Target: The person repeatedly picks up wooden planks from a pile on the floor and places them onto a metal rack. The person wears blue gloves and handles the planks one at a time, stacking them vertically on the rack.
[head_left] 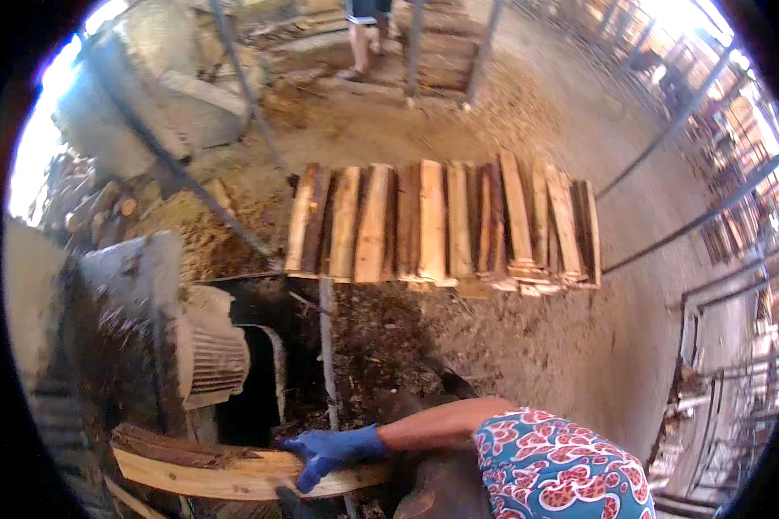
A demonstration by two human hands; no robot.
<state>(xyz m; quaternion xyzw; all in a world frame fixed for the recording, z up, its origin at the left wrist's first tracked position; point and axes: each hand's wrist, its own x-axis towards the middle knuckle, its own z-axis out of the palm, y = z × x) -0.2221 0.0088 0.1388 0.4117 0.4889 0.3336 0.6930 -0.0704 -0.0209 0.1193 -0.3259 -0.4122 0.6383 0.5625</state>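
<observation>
Patterned sleeve (554,467); blue-gloved right hand (331,451) fingers (307,477) draped over wood slab (225,471).

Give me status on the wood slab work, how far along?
Done: a row of cut slabs lies stacked side by side on the ground ahead. In hand: the gloved right hand rests on a curved bark-edged slab beside the dusty motor. Left: cannot tell; left hand out of view.

One head-worn fisheye looks steeply down; stacked planks (441,225) lie far at twelve o'clock, gloved hand (329,451) close at six.
</observation>
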